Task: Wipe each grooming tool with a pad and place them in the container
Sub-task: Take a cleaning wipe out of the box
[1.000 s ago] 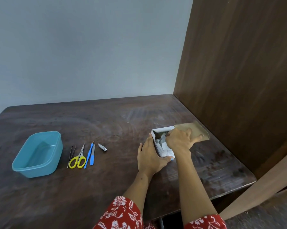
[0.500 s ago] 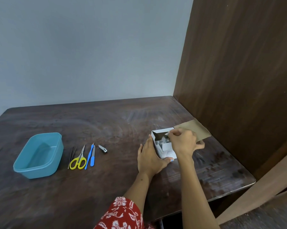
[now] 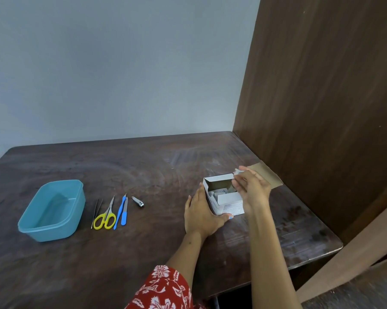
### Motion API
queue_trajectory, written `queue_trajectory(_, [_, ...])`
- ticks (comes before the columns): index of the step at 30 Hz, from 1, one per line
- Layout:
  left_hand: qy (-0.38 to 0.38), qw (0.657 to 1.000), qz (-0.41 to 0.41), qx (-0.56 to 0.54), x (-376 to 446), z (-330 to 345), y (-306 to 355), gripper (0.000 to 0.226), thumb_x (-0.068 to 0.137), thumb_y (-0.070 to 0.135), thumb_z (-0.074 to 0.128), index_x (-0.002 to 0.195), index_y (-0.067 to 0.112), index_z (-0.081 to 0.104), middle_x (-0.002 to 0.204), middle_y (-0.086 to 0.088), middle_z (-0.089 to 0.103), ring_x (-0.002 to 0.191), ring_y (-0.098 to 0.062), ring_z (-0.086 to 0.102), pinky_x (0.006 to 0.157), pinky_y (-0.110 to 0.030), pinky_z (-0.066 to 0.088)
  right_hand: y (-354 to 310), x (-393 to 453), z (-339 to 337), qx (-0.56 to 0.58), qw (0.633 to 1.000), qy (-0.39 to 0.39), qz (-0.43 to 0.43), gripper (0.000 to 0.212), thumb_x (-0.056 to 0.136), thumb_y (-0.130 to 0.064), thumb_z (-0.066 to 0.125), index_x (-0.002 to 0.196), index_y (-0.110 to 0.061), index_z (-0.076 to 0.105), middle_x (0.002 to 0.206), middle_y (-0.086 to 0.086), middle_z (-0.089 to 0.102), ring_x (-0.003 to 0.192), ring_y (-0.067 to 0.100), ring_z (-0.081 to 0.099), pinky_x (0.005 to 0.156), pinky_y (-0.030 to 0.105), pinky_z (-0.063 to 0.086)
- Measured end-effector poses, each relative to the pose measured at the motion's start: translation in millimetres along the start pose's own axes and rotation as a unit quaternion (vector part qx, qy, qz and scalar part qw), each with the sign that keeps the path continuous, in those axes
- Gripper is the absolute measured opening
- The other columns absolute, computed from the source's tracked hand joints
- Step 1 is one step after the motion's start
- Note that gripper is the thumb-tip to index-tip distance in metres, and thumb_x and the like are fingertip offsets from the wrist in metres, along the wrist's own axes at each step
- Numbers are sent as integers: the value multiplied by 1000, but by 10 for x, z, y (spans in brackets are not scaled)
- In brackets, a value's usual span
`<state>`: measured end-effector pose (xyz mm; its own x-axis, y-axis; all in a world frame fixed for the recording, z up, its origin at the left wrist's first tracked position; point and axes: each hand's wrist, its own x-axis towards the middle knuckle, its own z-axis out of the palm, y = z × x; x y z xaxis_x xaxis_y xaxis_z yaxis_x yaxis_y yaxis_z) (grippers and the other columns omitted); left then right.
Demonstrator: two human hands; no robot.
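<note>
Dark wood table (image 3: pixel 143 253): carries everything, with a brown wooden panel (image 3: pixel 321 85) standing along its right side.
Box (image 3: pixel 224 198): small white carton, open at the top, flap (image 3: pixel 267 175) folded back toward the panel; pale packets show inside.
Left hand (image 3: pixel 201 214): fingers straight and flat against the box's left wall, thumb along its near lower edge, steadying it.
Right hand (image 3: pixel 251 189): raised above the box's right side, fingertips pinching a small white pad (image 3: pixel 237 171) just over the opening.
Container (image 3: pixel 52 210): teal plastic tub at the table's left, well apart from the box; nothing shows in it.
Tools: laid in a row between container and box, left to right tweezers (image 3: pixel 96 212), yellow-handled scissors (image 3: pixel 105 216), two blue-handled implements (image 3: pixel 121 211) side by side, and a nail clipper (image 3: pixel 138 201).
Sleeve (image 3: pixel 163 288): red floral cloth at the bottom edge.
</note>
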<state>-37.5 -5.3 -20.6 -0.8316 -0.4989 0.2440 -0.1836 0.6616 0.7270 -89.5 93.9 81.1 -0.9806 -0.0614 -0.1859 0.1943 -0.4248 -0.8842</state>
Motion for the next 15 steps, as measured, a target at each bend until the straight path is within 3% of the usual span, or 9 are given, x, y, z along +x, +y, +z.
queue_trajectory(3, [-3,1000,-2,-6,-1,-7,-8,110,54,60,72,144,25,20,148,11,34,136,-5,31,119,-34,12,-109,22,-87,124,991,34,34,10,78,12,61,75,2,60,64,8,66,64,16,65,63,24,59])
queue_trajectory(5, [-6,1000,-2,-8,4,-6,-10,109,54,61,72,144,25,20,148,11,34,136,-5,31,119,-35,12,-201,54,-189,173,983,49,32,11,77,14,61,75,3,57,61,8,68,70,18,65,62,24,58])
queue_trajectory(7, [-6,1000,-2,-6,7,-6,-7,110,55,61,72,144,24,19,149,10,33,137,-5,29,119,-34,11,-273,76,-298,191,979,72,10,10,78,12,63,80,4,56,76,11,67,78,19,65,69,25,59])
queue_trajectory(9, [-5,1000,-4,-3,12,-10,-2,112,55,61,73,145,23,19,150,9,31,137,-6,29,119,-34,11,-322,88,-376,195,970,143,-24,9,80,8,64,85,4,59,87,12,65,79,19,67,77,27,58])
queue_trajectory(12, [-1,1000,-5,-3,8,-17,11,114,53,60,75,145,22,19,150,9,31,137,-6,30,119,-34,11,-213,257,-590,185,948,257,-33,12,84,1,63,93,-7,64,103,13,67,80,16,68,74,25,58])
queue_trajectory(15, [3,1000,-1,-5,0,-19,17,115,54,59,76,145,20,17,151,8,30,137,-6,29,119,-33,10,-73,326,-656,261,941,212,26,23,92,-5,53,115,-7,57,121,11,57,85,10,61,69,14,51])
